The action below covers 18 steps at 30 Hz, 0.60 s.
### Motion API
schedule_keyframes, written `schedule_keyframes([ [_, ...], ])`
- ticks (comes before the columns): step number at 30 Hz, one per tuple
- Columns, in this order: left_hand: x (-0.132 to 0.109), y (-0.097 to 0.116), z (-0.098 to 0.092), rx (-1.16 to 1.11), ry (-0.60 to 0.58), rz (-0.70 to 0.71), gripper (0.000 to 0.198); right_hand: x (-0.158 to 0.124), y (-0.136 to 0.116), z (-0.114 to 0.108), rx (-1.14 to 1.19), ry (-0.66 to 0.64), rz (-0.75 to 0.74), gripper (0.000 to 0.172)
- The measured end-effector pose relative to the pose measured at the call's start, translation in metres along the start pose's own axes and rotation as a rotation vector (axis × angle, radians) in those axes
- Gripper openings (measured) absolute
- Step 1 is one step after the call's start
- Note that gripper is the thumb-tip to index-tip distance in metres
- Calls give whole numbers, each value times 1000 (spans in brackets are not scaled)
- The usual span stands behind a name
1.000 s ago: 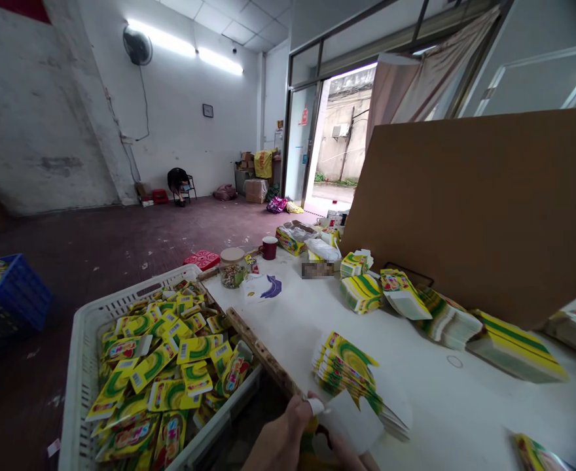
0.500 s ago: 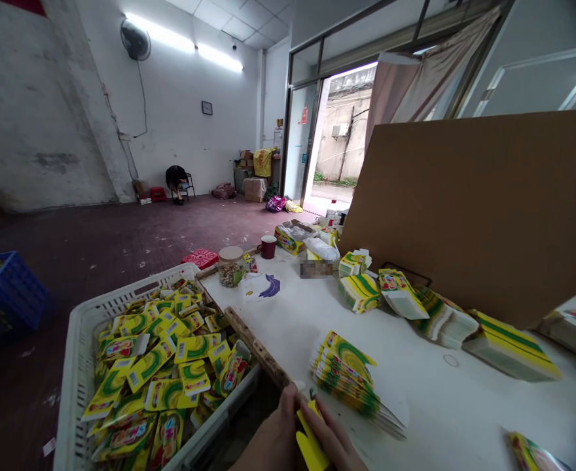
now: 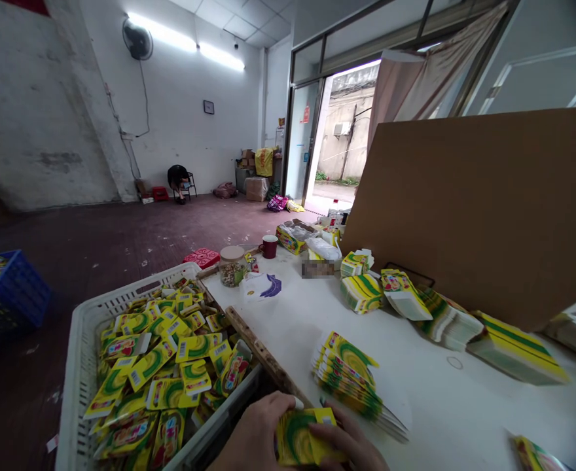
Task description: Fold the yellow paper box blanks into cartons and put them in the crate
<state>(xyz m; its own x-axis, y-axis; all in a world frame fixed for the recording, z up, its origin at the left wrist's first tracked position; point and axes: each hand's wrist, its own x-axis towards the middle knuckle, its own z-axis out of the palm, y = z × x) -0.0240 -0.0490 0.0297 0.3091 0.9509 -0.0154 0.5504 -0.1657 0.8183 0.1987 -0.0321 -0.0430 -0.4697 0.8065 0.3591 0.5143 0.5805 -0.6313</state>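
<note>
At the bottom edge of the view, my left hand and my right hand both grip one yellow-and-green printed packet, its printed face turned up. It is held over the near edge of the white table. Just beyond my right hand a fanned stack of flat yellow-green packets lies on the table. To the left, below the table edge, a white plastic crate holds several folded packets in a loose heap.
More packet stacks line the back of the table before a leaning brown cardboard sheet. A jar, a red mug and a paper stand at the far end. A blue crate sits on the floor at left.
A second ago my hands held a flat white-backed packet; it was then folded edge-on, and now shows its printed face, gripped by both hands.
</note>
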Motion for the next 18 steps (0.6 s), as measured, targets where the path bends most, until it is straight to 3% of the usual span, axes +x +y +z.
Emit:
schedule_keyframes([
  [4,0,0,-2,105,19,-20,53,10,-11,3,-15,64,51,30],
  [10,-6,1,-14,38,-4,-21,49,18,-26,-4,163,-57,35,22],
  [12,-6,3,-13,28,23,-17,51,17,-29,3,178,32,84,26],
  [15,-5,3,-7,-52,68,-4,52,14,-28,16,268,245,181,51],
  [17,-3,-1,-4,-263,133,-22,53,15,-23,14,320,298,220,57],
  [18,0,-5,-5,-426,238,-42,55,16,-18,9,291,309,242,54],
])
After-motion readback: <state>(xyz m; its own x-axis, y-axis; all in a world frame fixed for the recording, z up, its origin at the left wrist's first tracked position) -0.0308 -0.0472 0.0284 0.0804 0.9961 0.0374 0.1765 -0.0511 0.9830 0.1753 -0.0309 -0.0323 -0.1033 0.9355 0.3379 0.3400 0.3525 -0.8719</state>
